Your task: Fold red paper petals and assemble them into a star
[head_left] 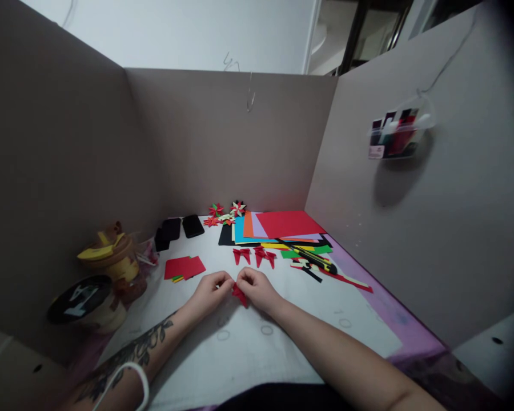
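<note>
Both hands meet over the middle of the white-topped table [188, 365]. Between them is a small piece of folded red paper [240, 294], pointed at its lower end. My left hand [212, 290] pinches its left side with thumb and forefinger. My right hand [257, 287] has its fingers curled on the other side of it, hiding part of the paper. Just beyond the hands lie several similar folded red pieces [263, 257]. Left of them are flat red paper squares [184, 267], with green and yellow edges showing beneath.
Coloured sheets [289, 224] are stacked at the back right, near a yellow and black utility knife [314, 260] and paper strips. Finished paper stars [216, 211] and black items [192, 226] lie at the back. Containers [111, 257] stand left. Grey panels [231, 142] enclose the table.
</note>
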Motion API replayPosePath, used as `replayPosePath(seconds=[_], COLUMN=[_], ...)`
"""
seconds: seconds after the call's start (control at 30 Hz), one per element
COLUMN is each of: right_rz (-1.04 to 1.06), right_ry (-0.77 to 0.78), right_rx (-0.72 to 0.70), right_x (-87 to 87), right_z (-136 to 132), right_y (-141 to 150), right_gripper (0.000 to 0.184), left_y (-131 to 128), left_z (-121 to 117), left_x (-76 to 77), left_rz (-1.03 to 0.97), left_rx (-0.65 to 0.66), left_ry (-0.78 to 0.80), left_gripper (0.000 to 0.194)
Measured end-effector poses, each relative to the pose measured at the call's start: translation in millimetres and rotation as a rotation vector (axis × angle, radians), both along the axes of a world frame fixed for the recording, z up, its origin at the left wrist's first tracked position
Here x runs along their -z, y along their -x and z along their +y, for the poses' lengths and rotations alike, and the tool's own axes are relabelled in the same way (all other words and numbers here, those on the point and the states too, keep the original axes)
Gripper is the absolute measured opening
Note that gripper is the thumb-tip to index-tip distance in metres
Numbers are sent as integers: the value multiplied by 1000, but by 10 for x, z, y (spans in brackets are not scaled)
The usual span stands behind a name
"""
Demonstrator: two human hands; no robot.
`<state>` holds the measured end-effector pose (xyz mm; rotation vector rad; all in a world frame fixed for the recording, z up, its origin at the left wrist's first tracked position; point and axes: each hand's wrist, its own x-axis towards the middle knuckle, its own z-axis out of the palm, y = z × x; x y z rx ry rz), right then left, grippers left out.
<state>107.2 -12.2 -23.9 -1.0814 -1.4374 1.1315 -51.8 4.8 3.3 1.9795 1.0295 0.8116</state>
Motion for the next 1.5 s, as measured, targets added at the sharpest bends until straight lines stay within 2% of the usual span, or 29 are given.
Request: replayPosePath(seconds=[0.17,0.53,0.83,0.97,1.1,1.2,1.3,1.43,1.5], right_rz=[-66,-101,-165,-194,-219,-216,-213,-376,-506], right_ry=[-23,-63,-59,-59,-108,-96,-104,-261,-271], right_rx=[-57,-22,-32,-32,-28,-23,73,417,528], right_x=[-33,4,-24,-21,-8,-6,-8,18,58], right_z=[-11,61,18,5,-8,-1,72,292,410], right_y=[-3,-37,-31,-5,27,13,-70,-233,-280], right_gripper=[10,10,9,8,11,11,11,14,14], left_y=[7,45,48,53,41,76,219,563,742], left_z=[1,44,59,66,47,84,201,451,585], left_x=[27,-20,-28,-9,-1,-33,-109,-204,-204], left_rz=[36,6,-38,-52,-30,-20,28,277,427], left_rx=[50,-36,-96,-73,-62,-138,-246,-270,-291], left_ry=[-31,-32,22,37,8,-42,-101,-255,-309], left_gripper=[26,24,19,21,23,25,26,21,19])
